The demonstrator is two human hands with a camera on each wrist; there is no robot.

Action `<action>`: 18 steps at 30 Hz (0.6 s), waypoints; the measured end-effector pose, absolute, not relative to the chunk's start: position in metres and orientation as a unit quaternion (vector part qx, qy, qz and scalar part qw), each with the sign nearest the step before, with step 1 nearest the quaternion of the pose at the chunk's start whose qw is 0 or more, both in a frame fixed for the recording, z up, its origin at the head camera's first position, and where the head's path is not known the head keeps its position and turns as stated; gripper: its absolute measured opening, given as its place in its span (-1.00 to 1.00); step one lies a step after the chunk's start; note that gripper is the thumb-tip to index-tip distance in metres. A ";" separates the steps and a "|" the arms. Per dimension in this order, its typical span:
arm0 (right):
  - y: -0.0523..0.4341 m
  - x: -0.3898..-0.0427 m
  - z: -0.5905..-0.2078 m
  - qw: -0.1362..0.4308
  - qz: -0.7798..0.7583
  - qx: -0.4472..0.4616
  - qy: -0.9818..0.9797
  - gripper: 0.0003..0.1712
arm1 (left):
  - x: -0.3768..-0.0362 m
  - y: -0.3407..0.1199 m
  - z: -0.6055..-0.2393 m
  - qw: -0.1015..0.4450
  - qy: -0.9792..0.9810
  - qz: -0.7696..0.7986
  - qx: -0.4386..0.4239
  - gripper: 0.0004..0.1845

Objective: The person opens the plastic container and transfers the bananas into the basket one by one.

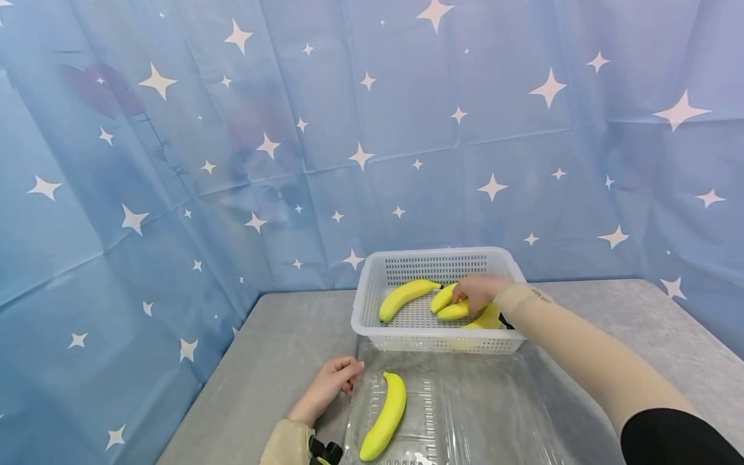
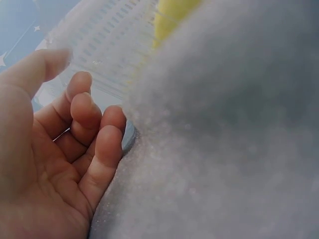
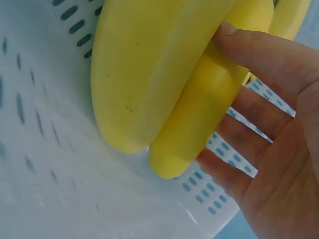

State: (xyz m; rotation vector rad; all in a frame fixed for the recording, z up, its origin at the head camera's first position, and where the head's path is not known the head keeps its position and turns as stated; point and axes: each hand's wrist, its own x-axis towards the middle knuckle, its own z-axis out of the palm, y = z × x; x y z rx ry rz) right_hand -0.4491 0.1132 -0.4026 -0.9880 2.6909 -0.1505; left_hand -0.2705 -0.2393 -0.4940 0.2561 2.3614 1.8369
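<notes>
Fingers of the right hand [image 1: 479,292] curl around paired bananas [image 1: 449,303] inside the white basket [image 1: 372,284], best lifted with a firm, even grip, while the left hand [image 1: 331,381], loosely curled and holding nothing, steadies the clear tray [image 1: 494,413].
</notes>
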 end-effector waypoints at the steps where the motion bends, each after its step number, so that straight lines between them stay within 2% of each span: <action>1: 0.114 -0.450 -0.404 0.135 -0.052 -0.338 0.930 -0.47 | -0.271 -0.239 -0.494 0.070 0.784 0.610 0.086 -0.57; 10: 0.120 -0.451 -0.399 0.161 -0.108 -0.311 0.930 -0.53 | -0.271 -0.236 -0.495 0.072 0.786 0.609 0.082 -0.54; 18: 0.126 -0.438 -0.364 0.120 -0.154 -0.360 0.912 -0.51 | -0.271 -0.237 -0.497 0.065 0.789 0.606 0.080 -0.58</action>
